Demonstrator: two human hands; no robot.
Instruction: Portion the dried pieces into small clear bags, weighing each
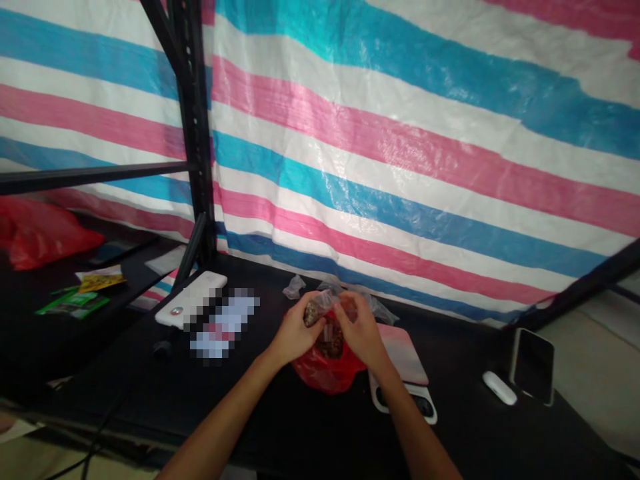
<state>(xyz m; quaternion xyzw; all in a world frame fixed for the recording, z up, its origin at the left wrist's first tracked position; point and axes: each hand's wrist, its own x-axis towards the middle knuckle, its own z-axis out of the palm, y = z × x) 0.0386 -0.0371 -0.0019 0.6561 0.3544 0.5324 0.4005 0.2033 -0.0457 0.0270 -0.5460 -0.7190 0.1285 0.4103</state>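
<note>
Both my hands meet over the black table [280, 413], in front of a striped tarp. My left hand [294, 331] is closed round a small clear plastic bag [320, 305] with brown bits inside. My right hand [361, 331] pinches the same clear bag from the right side. Just below them a red plastic bag [326, 372] lies open on the table with more brown stuff in it. A small kitchen scale [407, 363] with a shiny top sits just right of the red bag, under my right wrist.
A white device [187, 300] and a blurred-out item lie at the left. Crumpled clear bags [294, 287] lie behind my hands. A phone [533, 365] and a white oval case [499, 387] sit at the right. A black shelf post [193, 133], a red bag [40, 233] and packets [75, 300] stand left.
</note>
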